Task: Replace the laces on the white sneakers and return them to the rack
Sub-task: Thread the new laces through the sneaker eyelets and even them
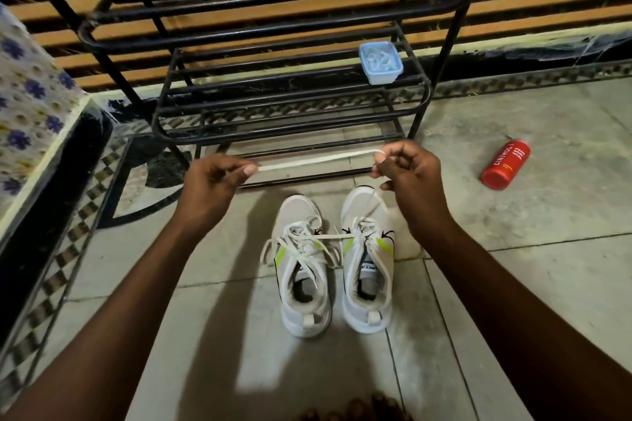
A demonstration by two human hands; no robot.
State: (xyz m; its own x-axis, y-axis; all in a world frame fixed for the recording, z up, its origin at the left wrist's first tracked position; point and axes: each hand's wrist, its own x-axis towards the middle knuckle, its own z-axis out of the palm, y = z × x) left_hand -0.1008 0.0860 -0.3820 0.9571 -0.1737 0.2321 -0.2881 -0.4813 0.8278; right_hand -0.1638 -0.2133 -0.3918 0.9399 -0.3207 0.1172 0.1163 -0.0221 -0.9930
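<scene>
We hold a white lace [314,160] stretched flat between both hands, above the floor [547,249] and in front of the rack's lowest bars. The left hand [212,181] pinches one end between thumb and forefinger. The right hand [407,171] is curled round the other end, where the lace looks doubled. A strand drops from that hand over the toe of the right sneaker [367,267]. The left sneaker [302,284] stands just beside it, with loose laces crossing between them. Both sneakers have their toes toward the black rack [273,34]. A blue-lidded container [379,63] sits at the right end of a lower shelf. A red bottle [506,164] lies on the floor, well to the right.
</scene>
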